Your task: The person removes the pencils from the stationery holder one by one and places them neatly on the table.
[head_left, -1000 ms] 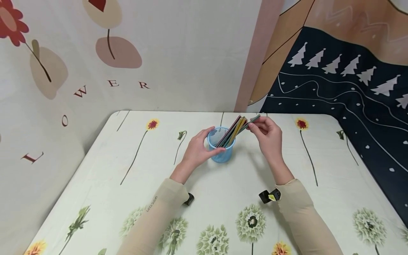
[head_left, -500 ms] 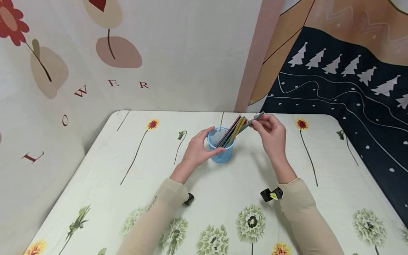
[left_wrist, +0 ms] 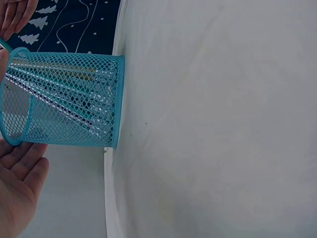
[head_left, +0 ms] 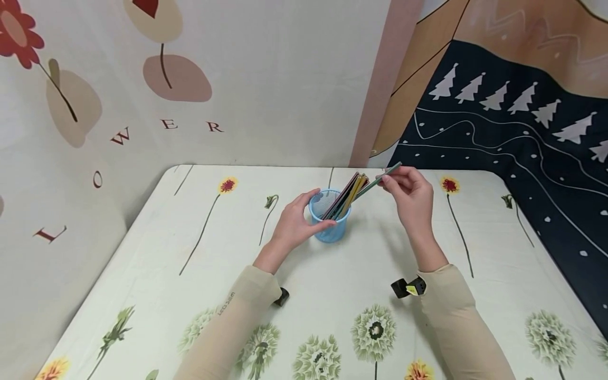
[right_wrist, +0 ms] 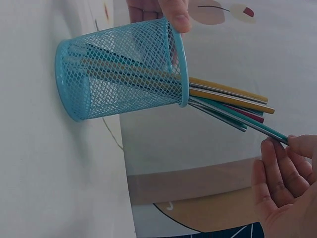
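My left hand (head_left: 296,219) holds the rim of a light blue mesh pen cup (head_left: 330,233), thumb on the near side and fingers at the far side. The cup stands on the table; in the right wrist view the mesh cup (right_wrist: 119,74) appears sideways. Several pencils (head_left: 350,194), among them yellow, green and dark red ones, lean to the right in it. With thumb and fingertips my right hand (head_left: 414,198) pinches the upper end of a green pencil (right_wrist: 247,122), which sticks out farther than the others. Its lower end is still among them in the cup.
A white tablecloth (head_left: 304,295) printed with flowers and dandelions covers the table. Behind it hangs a pale printed cloth (head_left: 285,95), and to the right a dark blue cloth (head_left: 475,126) with white trees. A black device (head_left: 408,288) sits at the right wrist.
My right hand has moved a little up and to the right, drawing the green pencil farther out of the cup. The left hand and the cup have stayed in place.
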Tool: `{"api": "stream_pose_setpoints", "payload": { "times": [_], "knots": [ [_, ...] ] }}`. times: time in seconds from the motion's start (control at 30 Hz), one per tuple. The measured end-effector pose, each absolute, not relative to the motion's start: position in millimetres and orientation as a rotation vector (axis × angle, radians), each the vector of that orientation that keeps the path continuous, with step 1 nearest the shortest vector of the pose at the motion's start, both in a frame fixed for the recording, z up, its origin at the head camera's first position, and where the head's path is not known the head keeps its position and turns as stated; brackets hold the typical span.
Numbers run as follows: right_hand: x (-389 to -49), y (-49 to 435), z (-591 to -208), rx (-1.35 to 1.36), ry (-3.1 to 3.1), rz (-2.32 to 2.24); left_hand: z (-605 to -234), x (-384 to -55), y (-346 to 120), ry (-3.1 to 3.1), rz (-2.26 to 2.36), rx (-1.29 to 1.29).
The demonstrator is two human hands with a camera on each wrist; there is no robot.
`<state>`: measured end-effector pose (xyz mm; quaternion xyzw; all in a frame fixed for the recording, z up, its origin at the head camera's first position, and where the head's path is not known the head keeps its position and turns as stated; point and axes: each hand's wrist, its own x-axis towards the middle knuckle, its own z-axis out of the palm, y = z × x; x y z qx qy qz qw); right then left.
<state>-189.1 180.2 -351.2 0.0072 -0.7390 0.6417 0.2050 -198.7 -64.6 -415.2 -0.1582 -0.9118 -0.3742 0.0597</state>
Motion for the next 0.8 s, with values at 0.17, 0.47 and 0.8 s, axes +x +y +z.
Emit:
{"api": "stream_pose_setpoints", "payload": {
  "times": [0.17, 0.47, 0.8],
  "knots": [
    [-190.0, 183.0, -350.1, 0.024, -2.038, 1.797, -414.7, -198.7, -64.8, -2.761, -1.139, -0.472],
    [-190.8, 186.3, -347.3, 0.018, -2.009, 1.79, -415.9, -199.2, -64.8, -2.767, -1.13, -0.468],
    [-191.8, 189.4, -341.0, 0.033, -1.953, 1.816, -415.2, -199.2, -65.1, -2.777, -1.147, -0.468]
  ]
}}
